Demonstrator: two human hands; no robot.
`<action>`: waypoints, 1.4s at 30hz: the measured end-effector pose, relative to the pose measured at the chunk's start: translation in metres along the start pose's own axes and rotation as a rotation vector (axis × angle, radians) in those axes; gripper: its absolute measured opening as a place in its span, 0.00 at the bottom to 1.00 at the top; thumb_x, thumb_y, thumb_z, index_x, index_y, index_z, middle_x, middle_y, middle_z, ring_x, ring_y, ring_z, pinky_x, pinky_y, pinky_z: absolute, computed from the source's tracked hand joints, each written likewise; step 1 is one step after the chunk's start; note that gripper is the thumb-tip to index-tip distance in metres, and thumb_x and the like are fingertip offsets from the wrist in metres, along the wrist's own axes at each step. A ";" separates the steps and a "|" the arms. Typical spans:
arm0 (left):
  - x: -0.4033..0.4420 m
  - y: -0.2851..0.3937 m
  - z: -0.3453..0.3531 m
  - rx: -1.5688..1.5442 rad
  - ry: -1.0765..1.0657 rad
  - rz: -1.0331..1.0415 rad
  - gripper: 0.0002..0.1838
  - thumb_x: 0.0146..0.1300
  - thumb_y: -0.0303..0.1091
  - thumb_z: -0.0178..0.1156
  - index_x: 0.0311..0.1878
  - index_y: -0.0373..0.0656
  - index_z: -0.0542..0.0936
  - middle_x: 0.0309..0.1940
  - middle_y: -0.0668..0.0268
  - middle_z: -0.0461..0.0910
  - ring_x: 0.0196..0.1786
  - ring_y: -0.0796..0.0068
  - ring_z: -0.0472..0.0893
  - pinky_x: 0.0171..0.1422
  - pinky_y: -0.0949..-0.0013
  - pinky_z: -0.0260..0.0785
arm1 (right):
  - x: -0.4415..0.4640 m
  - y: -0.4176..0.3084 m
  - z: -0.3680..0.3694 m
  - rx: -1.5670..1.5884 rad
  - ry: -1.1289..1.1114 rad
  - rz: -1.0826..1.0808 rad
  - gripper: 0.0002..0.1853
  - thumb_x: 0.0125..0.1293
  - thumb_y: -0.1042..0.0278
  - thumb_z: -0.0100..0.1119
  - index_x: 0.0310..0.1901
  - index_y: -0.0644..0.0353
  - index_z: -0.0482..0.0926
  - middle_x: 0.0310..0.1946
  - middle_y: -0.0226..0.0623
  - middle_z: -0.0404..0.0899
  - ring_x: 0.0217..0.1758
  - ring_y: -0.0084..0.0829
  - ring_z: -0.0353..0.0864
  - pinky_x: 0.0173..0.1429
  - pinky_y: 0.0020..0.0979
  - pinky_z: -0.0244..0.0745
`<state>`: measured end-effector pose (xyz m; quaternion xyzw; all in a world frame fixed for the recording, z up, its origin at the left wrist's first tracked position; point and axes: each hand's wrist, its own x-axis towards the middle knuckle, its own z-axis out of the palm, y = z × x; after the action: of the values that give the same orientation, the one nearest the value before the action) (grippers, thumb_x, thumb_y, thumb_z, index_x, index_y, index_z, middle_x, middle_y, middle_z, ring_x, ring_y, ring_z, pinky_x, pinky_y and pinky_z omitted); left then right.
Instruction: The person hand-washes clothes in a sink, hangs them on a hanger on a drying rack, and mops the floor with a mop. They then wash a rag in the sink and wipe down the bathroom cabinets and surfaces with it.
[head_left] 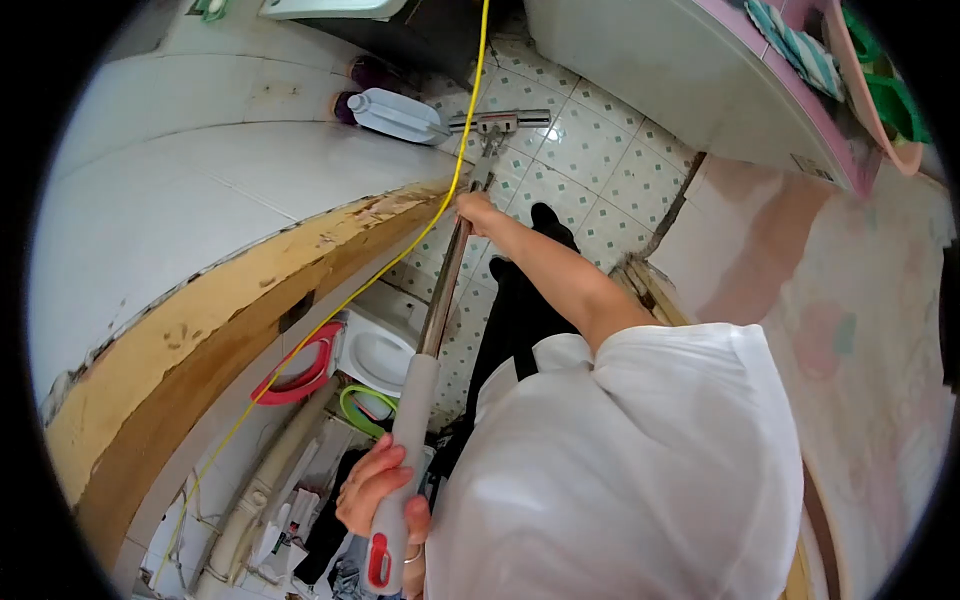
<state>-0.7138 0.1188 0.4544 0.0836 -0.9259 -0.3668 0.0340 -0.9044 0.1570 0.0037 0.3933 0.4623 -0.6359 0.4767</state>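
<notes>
A mop (pixel 434 300) with a metal pole and a grey plastic grip runs diagonally through the head view. My left hand (pixel 378 488) is closed around the grey grip, just above its red oval insert. Farther down the pole, my right hand (pixel 474 212) is wrapped around the metal, with the right arm stretched out. The mop's flat bar-shaped head (pixel 498 122) rests on the tiled floor (pixel 590 145), beside a pale plastic jug (pixel 398 116). A yellow cable (pixel 458 165) passes close to my right hand. My feet in dark shoes stand near the pole.
A worn wooden door frame (pixel 215 300) is close on the left. Beyond it are a white basin-like fixture (pixel 378 356), a red-rimmed item (pixel 300 372), a green-rimmed one (pixel 368 410) and a pipe (pixel 262 490). A white appliance (pixel 640 70) with pink trim stands at upper right.
</notes>
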 end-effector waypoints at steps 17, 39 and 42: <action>-0.003 0.005 -0.004 -0.233 0.130 0.312 0.17 0.50 0.47 0.62 0.23 0.41 0.74 0.25 0.56 0.80 0.32 0.57 0.81 0.38 0.60 0.74 | -0.064 0.003 -0.061 0.365 -0.051 0.096 0.07 0.60 0.77 0.41 0.39 0.68 0.68 0.21 0.40 0.66 0.18 0.33 0.64 0.22 0.37 0.63; -0.166 -0.092 -0.054 -0.228 0.037 -0.091 0.16 0.53 0.46 0.61 0.25 0.41 0.78 0.29 0.59 0.82 0.42 0.59 0.82 0.51 0.61 0.72 | -0.032 0.186 -0.046 0.112 -0.083 -0.065 0.15 0.67 0.67 0.41 0.52 0.65 0.59 0.24 0.38 0.71 0.20 0.28 0.67 0.22 0.34 0.68; -0.210 -0.123 -0.087 -0.288 0.083 -0.039 0.16 0.53 0.46 0.61 0.24 0.40 0.78 0.28 0.59 0.82 0.40 0.60 0.82 0.50 0.62 0.72 | -0.052 0.243 -0.012 0.141 0.030 -0.040 0.14 0.67 0.67 0.40 0.50 0.64 0.61 0.25 0.38 0.71 0.22 0.29 0.69 0.24 0.33 0.70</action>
<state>-0.4800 0.0101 0.4331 0.1109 -0.8597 -0.4926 0.0770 -0.6560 0.1530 -0.0019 0.4261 0.4313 -0.6702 0.4279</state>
